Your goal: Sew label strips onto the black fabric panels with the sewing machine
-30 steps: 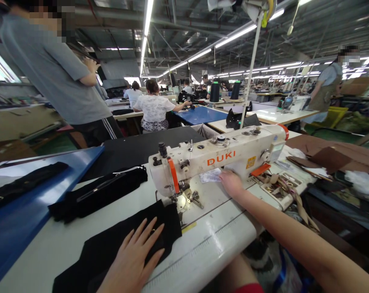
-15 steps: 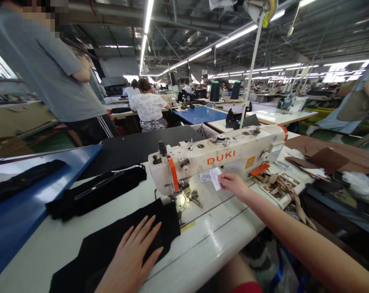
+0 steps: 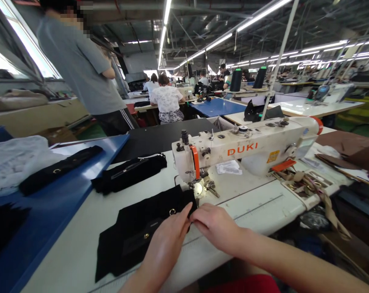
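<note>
A black fabric piece [image 3: 126,232] with gold rings lies flat on the pale sewing table [image 3: 77,219], its right end beside the needle area of the white sewing machine [image 3: 215,150]. My left hand [image 3: 169,240] rests on the fabric's right edge, fingers together and pointing toward the machine; whatever is between them is hidden. Touching its fingertips, my right hand [image 3: 216,226] is closed in a pinch at the fabric's corner, and what it pinches is too small to make out. White labels [image 3: 229,167] lie under the machine arm.
Another black piece [image 3: 131,173] lies behind the fabric. At left, a blue board [image 3: 71,191] bears a black roll [image 3: 62,169] and a plastic bag [image 3: 16,162]. Straps and metal parts [image 3: 309,183] sit right of the machine. A standing person [image 3: 77,61] is at the back left.
My right hand has come from the white labels to the fabric's right edge. My left hand has moved right to meet it, its spread fingers now together. The view has shifted.
</note>
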Demonstrator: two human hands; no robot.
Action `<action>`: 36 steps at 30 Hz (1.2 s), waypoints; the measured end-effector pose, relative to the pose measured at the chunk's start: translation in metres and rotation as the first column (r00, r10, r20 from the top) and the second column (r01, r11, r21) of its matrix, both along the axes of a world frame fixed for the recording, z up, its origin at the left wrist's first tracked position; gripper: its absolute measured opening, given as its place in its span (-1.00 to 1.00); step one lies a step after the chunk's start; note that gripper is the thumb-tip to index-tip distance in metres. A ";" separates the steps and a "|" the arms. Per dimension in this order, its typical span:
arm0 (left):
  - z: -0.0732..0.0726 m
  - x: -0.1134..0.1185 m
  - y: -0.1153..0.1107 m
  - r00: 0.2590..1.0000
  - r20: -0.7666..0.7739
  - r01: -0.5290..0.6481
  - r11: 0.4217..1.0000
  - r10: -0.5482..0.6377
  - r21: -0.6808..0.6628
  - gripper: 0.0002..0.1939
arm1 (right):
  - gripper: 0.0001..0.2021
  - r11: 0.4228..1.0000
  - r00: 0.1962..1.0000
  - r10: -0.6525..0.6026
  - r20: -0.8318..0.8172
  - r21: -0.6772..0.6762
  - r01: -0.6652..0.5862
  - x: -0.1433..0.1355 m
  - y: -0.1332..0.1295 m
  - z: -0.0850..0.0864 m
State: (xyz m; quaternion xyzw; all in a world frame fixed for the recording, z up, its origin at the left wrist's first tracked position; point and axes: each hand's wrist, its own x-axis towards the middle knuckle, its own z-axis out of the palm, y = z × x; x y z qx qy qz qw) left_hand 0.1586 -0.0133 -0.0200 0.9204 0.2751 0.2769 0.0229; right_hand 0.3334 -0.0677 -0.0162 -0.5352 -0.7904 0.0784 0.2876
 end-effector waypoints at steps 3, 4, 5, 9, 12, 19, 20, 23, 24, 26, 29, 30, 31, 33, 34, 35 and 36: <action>0.003 -0.018 0.008 0.997 0.075 0.001 0.998 -0.006 0.061 -0.71 | -0.83 0.999 0.996 -0.029 -0.083 0.027 0.031 0.011 0.002 -0.010; 0.005 -0.021 0.012 0.996 0.093 0.001 0.997 -0.008 0.073 -0.74 | -0.82 0.998 0.994 -0.047 -0.103 0.026 0.050 0.016 0.003 -0.012; 0.008 -0.022 0.017 0.994 0.106 -0.003 0.997 -0.006 0.079 -0.74 | -0.81 0.997 0.991 -0.067 -0.118 0.025 0.070 0.020 0.004 -0.014; 0.010 -0.010 0.038 0.994 0.111 -0.006 0.992 -0.007 0.123 -0.73 | -0.77 0.998 0.997 -0.044 -0.068 0.043 0.047 0.026 0.006 -0.016; -0.001 0.001 0.052 0.996 0.028 0.081 0.986 -0.086 0.146 -0.70 | -0.73 0.997 0.995 0.063 0.077 0.037 -0.066 0.018 0.007 -0.020; -0.016 -0.005 0.063 0.979 -0.137 0.154 0.988 -0.150 0.016 -0.70 | -0.74 0.990 0.968 0.114 0.226 0.052 -0.129 0.007 0.014 -0.023; -0.014 -0.006 0.064 0.974 -0.163 0.161 0.987 -0.155 0.024 -0.70 | -0.75 0.990 0.966 0.113 0.233 0.059 -0.131 0.007 0.015 -0.023; -0.008 -0.006 0.063 0.956 -0.245 0.176 0.983 -0.161 0.043 -0.70 | -0.77 0.988 0.961 0.117 0.249 0.072 -0.139 0.008 0.012 -0.023; -0.006 -0.005 0.063 0.949 -0.269 0.183 0.982 -0.164 0.047 -0.70 | -0.76 0.987 0.960 0.122 0.253 0.074 -0.145 0.009 0.009 -0.023; -0.002 -0.001 0.061 0.933 -0.312 0.201 0.979 -0.177 0.044 -0.70 | -0.75 0.985 0.958 0.129 0.255 0.075 -0.152 0.011 0.004 -0.024; 0.004 0.006 0.057 0.913 -0.361 0.218 0.975 -0.192 0.033 -0.71 | -0.75 0.985 0.960 0.132 0.248 0.074 -0.155 0.013 -0.002 -0.023; 0.005 0.008 0.056 0.908 -0.373 0.217 0.975 -0.189 0.035 -0.72 | -0.75 0.985 0.960 0.133 0.245 0.074 -0.155 0.013 -0.003 -0.023; 0.005 0.009 0.056 0.905 -0.383 0.215 0.976 -0.184 0.040 -0.74 | -0.76 0.985 0.961 0.135 0.243 0.074 -0.157 0.014 -0.004 -0.023; 0.003 0.011 0.057 0.905 -0.385 0.219 0.974 -0.179 0.064 -0.76 | -0.76 0.985 0.962 0.137 0.237 0.071 -0.158 0.014 -0.003 -0.023; 0.002 0.011 0.058 0.908 -0.378 0.227 0.971 -0.181 0.080 -0.78 | -0.75 0.985 0.963 0.137 0.232 0.069 -0.157 0.014 -0.003 -0.024; 0.000 0.011 0.059 0.913 -0.364 0.236 0.967 -0.185 0.100 -0.78 | -0.75 0.985 0.964 0.138 0.226 0.069 -0.157 0.014 -0.003 -0.024; -0.003 0.011 0.061 0.919 -0.346 0.244 0.962 -0.189 0.121 -0.79 | -0.75 0.985 0.966 0.137 0.221 0.069 -0.156 0.014 -0.002 -0.025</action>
